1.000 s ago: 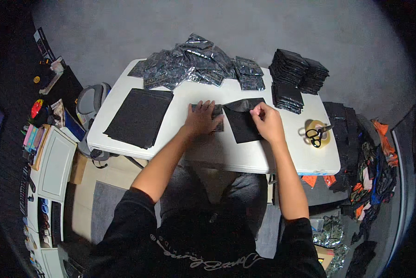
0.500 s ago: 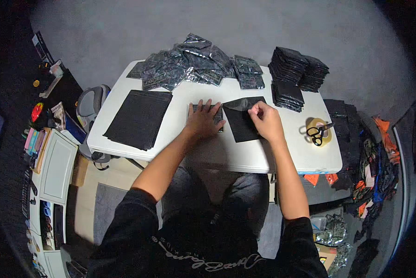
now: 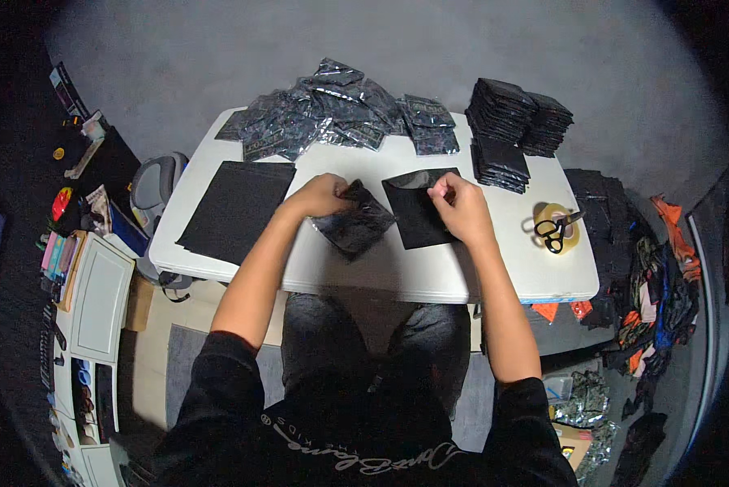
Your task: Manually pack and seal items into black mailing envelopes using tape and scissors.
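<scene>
My left hand (image 3: 324, 196) grips the upper left edge of a dark packet in clear plastic (image 3: 353, 226), which is tilted at the middle of the white table. Just to its right, a flat black mailer bag (image 3: 417, 215) lies on the table. At the bag's top right edge, my right hand (image 3: 459, 209) pinches its lip, and a shiny grey strip shows along the opening. A pile of similar clear-wrapped packets (image 3: 348, 101) lies at the far side. Left of my left hand rests a stack of flat black bags (image 3: 238, 209).
Stacks of folded black parcels (image 3: 498, 118) stand at the far right of the white table (image 3: 510, 272). Black scissors (image 3: 552, 235) lie on a roll of tape (image 3: 571, 227) near the right edge. A grey chair (image 3: 160, 183) and white cabinet (image 3: 101, 296) stand at left.
My left hand was spread flat over the packet; now it has closed on its edge and lifted and turned it. The right hand still pinches the black bag's lip.
</scene>
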### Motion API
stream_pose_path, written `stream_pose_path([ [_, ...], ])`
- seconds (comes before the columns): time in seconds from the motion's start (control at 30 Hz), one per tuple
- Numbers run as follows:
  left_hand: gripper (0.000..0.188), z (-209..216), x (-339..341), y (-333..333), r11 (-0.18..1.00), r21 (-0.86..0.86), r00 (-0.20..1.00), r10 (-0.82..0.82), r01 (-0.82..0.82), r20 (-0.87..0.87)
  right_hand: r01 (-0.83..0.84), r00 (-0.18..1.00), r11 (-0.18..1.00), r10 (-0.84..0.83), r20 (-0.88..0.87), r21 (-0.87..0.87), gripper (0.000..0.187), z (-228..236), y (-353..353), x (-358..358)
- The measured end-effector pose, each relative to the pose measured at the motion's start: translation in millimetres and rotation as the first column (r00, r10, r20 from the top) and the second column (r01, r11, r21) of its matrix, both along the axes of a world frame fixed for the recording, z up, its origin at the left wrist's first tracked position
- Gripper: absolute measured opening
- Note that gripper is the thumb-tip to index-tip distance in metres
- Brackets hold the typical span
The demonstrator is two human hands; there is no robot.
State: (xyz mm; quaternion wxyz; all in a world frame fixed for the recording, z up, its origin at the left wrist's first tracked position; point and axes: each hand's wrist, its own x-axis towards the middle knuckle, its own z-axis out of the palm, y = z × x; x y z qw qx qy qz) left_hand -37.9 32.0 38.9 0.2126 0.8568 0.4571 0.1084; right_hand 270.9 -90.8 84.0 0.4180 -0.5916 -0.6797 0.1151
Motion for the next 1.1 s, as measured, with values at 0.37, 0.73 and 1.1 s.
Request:
stream_pose_path([
  [0.37,0.038,-8.4,53.0,-54.5,0.611,-0.775,0.666,0.514,0.159,0.541,0.059,0.99,0.984,-0.079,0.116,0.17,0.016,3.8,-1.8,-32.6],
  [0.73,0.034,9.0,92.7,-95.4,0.606,-0.77,0.511,0.607,0.197,0.609,-0.05,0.99,0.982,0.025,0.138,0.183,0.014,-13.4,-28.5,-84.5],
  [1.1,0.037,13.1,104.3,-91.7,0.529,-0.823,0.273,0.777,0.207,0.568,-0.127,0.973,0.989,0.108,0.205,0.08,0.025,-9.7,-28.8,-90.1],
])
